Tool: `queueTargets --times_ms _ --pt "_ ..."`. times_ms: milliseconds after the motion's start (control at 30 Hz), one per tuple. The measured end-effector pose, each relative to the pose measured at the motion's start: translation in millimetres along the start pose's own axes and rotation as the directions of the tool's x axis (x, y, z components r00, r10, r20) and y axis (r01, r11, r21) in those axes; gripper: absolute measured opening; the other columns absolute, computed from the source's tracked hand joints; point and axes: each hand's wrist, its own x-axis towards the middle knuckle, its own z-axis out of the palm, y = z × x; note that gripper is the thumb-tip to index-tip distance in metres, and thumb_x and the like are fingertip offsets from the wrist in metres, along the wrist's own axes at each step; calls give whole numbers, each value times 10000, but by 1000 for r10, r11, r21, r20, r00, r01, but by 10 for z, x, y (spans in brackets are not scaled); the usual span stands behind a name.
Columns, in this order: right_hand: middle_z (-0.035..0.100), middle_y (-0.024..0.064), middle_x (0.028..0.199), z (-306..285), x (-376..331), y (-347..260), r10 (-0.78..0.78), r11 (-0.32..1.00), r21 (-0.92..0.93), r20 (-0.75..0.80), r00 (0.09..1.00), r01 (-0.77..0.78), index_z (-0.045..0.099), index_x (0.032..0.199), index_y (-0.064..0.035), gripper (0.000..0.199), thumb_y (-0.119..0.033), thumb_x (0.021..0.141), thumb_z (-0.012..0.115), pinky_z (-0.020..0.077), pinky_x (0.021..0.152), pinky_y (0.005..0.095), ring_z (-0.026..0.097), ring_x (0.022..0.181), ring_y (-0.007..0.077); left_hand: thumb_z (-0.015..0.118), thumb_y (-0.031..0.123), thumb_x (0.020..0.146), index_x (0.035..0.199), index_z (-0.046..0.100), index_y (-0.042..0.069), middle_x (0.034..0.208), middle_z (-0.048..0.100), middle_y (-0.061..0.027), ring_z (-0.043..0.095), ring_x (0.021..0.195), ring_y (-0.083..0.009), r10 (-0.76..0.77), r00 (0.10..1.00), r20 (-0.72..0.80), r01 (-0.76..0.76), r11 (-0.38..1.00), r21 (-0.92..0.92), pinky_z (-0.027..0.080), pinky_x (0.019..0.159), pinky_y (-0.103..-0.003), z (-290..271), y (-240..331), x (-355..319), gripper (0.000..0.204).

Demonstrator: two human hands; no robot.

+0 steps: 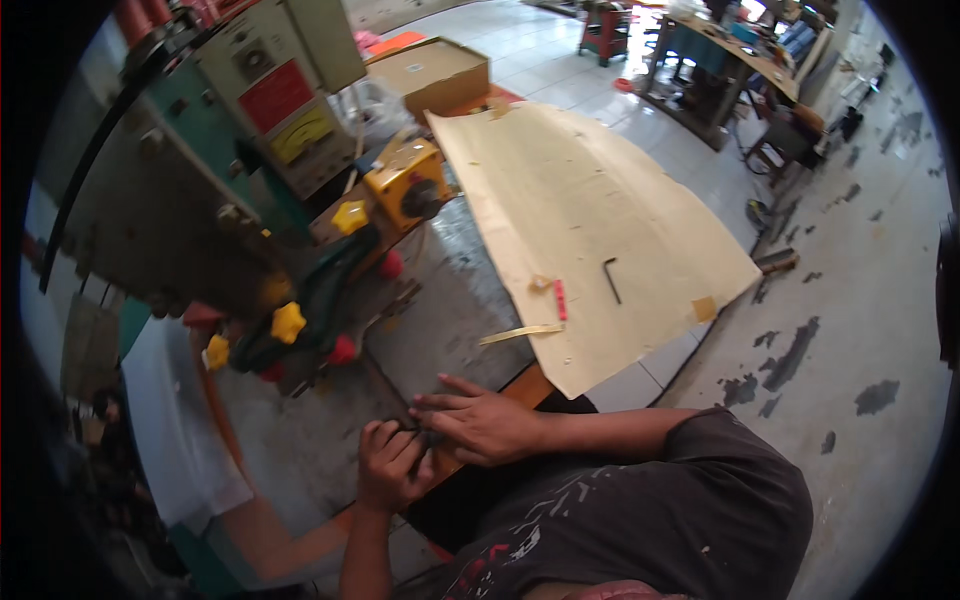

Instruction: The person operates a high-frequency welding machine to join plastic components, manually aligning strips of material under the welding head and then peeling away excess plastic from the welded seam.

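At the near edge of the grey metal worktable (300, 450), my two hands meet by the lower end of a dark narrow strip or groove (385, 385). My left hand (393, 468) is closed, its fingers curled around something small and dark that is mostly hidden. Over that same spot lies my right hand (488, 425), fingers stretched out and touching or nearly touching the left fingertips. Just beyond them stands the machine's green clamp frame (320, 290), with yellow star knobs (288, 322) and red knobs (342, 349).
A tan board (600, 200) to the right carries a black hex key (612, 280), a small red tool (560, 299) and a yellow strip (520, 333). Behind are a yellow machine unit (405, 185), a control box (265, 90) and a cardboard box (440, 75). A stained wall (850, 330) rises at right.
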Motion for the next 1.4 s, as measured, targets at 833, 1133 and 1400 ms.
queueTargets --times_ms 833,1133,1400 --pt "633 162 1432 -97 79 -38 14 998 54 -57 998 -11 605 1318 -14 459 -155 882 642 299 1296 560 496 1481 342 714 132 830 884 677 -7 1008 707 -174 692 1066 -381 -115 974 -194 122 992 26 515 1009 -515 -6 -348 72 154" --pt "697 160 1180 -75 27 -91 95 991 119 -291 952 -63 638 1204 -19 330 -17 875 668 491 1004 468 646 1140 376 598 137 930 672 582 64 727 651 -120 662 740 -288 72 353 -933 511 820 257 505 690 -381 -614 -823 -916 269" --pt "707 165 1178 -37 70 -142 128 983 157 -246 961 -90 653 1199 -10 284 -32 916 663 489 978 458 653 1100 366 465 353 1105 658 525 40 666 574 -72 530 640 -210 -202 -474 -857 501 739 -451 442 650 -362 -927 -1064 -1723 549"
